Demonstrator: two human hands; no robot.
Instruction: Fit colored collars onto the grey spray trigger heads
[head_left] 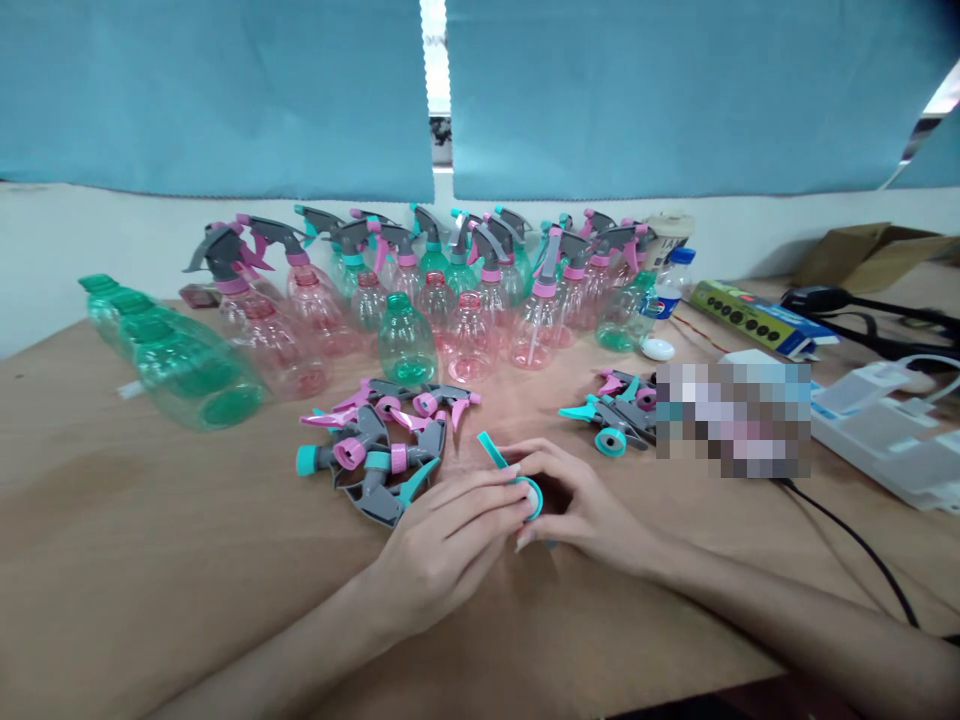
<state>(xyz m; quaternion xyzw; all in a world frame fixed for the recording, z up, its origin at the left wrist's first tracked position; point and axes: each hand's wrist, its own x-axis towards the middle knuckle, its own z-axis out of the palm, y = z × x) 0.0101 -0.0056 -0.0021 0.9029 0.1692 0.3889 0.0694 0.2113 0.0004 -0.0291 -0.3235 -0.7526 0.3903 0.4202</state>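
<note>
My left hand [450,535] and my right hand [581,500] meet above the table, both closed around one spray trigger head [493,450]. Its turquoise lever sticks up between the hands, and a turquoise collar ring shows at my left fingertips, which press on a small whitish part inside it. Most of its body is hidden by my fingers. Left of my hands lies a pile of loose spray heads [375,455] in grey, pink and turquoise. A smaller group of spray heads [619,415] lies beyond my right hand.
Behind stand pink and green bottles, some open like this green bottle [407,345], others with spray heads fitted. Several green bottles [202,375] are at the left. A yellow-green box [750,318], a white power strip [892,430] and a black cable [847,540] occupy the right.
</note>
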